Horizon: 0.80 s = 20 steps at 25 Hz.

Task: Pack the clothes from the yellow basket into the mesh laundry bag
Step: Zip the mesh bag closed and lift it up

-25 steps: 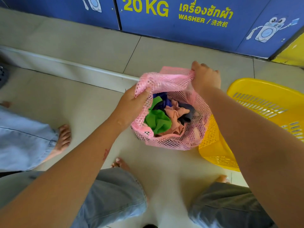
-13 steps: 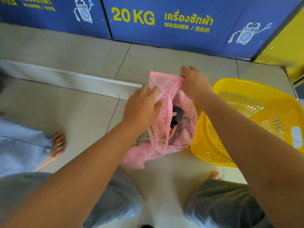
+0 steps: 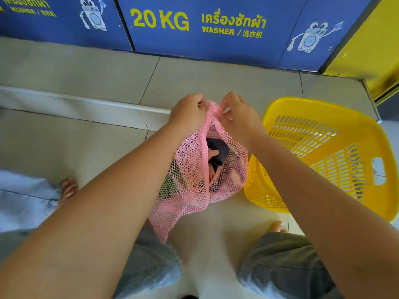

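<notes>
The pink mesh laundry bag [image 3: 194, 186] hangs in front of me above the floor, held by its top edge. My left hand [image 3: 187, 111] and my right hand [image 3: 237, 113] pinch that edge close together, both gripping the mesh. Through a narrow slit below them I see dark and peach clothes [image 3: 216, 154] inside the bag; a bit of green shows through the netting. The yellow basket [image 3: 323, 152] stands on the floor just right of the bag, tilted toward me, with no clothes visible inside.
Blue washer fronts [image 3: 216, 29] marked 20 KG line the back, with a yellow panel [image 3: 377, 50] at the right. A raised tiled step [image 3: 86, 104] runs across the floor. Another person's bare foot [image 3: 68, 188] and jeans are at the left. My knees are below.
The bag's mouth, wide open a second ago, has been drawn shut. Both hands moved together at the top edge and lifted it; the green cloth is now mostly hidden.
</notes>
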Motion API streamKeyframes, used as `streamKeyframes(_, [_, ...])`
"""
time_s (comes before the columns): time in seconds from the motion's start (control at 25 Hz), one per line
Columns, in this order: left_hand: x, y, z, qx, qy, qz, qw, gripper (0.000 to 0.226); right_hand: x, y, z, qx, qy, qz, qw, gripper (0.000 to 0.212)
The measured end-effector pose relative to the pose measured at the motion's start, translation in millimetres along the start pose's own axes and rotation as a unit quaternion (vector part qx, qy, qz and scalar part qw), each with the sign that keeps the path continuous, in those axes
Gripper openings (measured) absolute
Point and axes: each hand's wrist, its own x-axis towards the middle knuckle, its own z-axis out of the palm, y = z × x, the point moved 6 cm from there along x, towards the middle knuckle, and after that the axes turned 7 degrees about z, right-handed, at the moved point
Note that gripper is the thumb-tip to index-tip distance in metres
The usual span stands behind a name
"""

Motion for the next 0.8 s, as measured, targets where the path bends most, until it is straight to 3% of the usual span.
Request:
streamKeyframes(0.12, [-3.3,3.6,-4.8,-0.028,0.008,0.02,0.999,0.016,-0.3,1.2,-1.1,0.037,0.005,0.03,0.999,0.017])
streamKeyframes(0.2, [-4.4,2.2,-8.4,-0.034,0.009,0.039,0.999,0.016,2.9,0.6,1.3,0.08,-0.03,0.066,0.994,0.027])
streamKeyframes(0.32, [-5.4,-3.0,-17.1,0.003,0.036,0.055,0.998,0.014,12.5,-3.9,3.7,0.058,-0.075,0.058,0.994,0.02])
streamKeyframes(0.4, [-12.7,-3.3,-23.6,0.072,0.082,0.045,0.993,0.003,16.1,-5.7,3.1,0.066,-0.089,0.061,0.992,0.02])
streamKeyframes(0.52, [-35.5,10.1,-29.5,0.122,0.192,0.067,0.971,0.015,21.6,-6.0,1.9,0.088,-0.089,0.07,0.99,0.018])
streamKeyframes(0.64, [-43.2,14.7,-6.9,0.073,0.144,0.097,0.982,0.02,24.9,-9.3,-0.4,0.114,-0.096,0.06,0.987,0.016])
streamKeyframes(0.8, [-38.8,9.8,7.5,-0.035,0.114,0.018,0.993,0.029,23.1,-12.9,-3.4,0.126,-0.113,0.055,0.984,0.032])
